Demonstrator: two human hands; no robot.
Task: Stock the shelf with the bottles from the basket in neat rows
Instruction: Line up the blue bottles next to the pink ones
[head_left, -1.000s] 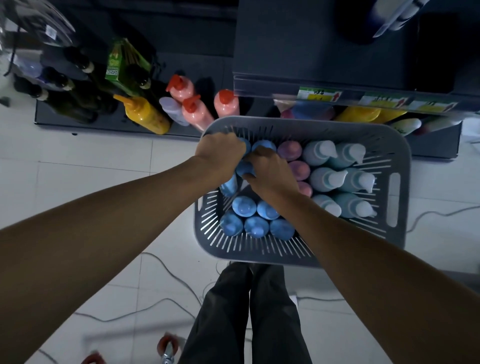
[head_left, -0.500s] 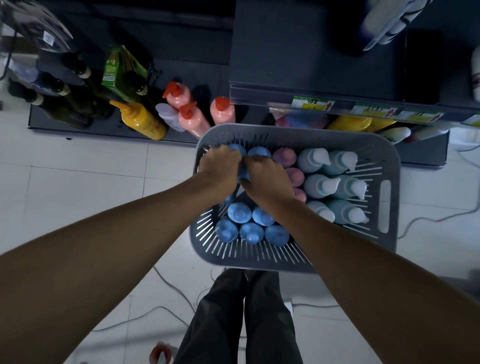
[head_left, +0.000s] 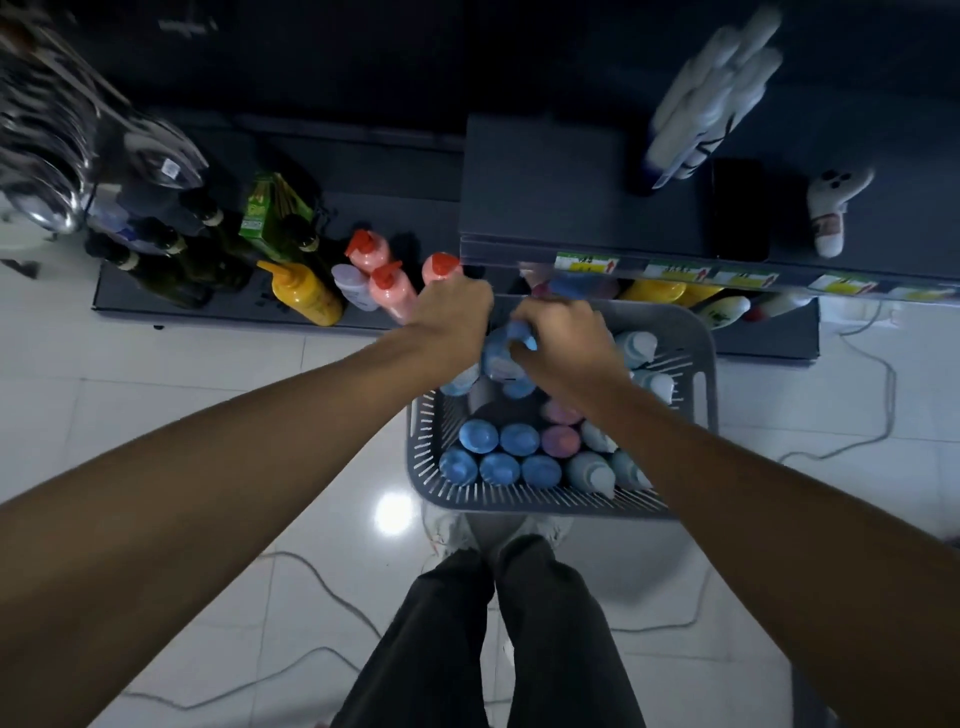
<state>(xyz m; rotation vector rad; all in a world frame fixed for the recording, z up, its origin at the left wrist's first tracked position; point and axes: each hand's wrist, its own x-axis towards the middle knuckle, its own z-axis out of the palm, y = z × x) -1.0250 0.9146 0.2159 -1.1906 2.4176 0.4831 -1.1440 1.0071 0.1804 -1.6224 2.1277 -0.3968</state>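
Observation:
A grey slotted basket (head_left: 696, 358) stands on the floor below me, packed with upright bottles: blue ones (head_left: 480, 436) at the left, pink ones (head_left: 560, 440) in the middle, pale teal ones (head_left: 589, 470) at the right. My left hand (head_left: 454, 312) and my right hand (head_left: 563, 343) are side by side above the basket's far left part, each closed on blue bottles (head_left: 501, 353) lifted partly out of the basket. How many each hand holds is hidden. The dark shelf (head_left: 566, 202) lies just beyond the basket.
The low shelf at the left carries dark glass bottles (head_left: 171, 260), a green carton (head_left: 270, 213), a yellow bottle (head_left: 306, 293) and red-capped pink bottles (head_left: 392, 288). White bottles (head_left: 711, 98) stand on the upper shelf. Cables (head_left: 322, 582) run over the white tiled floor. My legs (head_left: 493, 634) stand near the basket.
Both hands have risen out of the basket with blue bottles in them, leaving a gap in the blue rows. The view has pulled back and shifted, and the far shelf is blurred.

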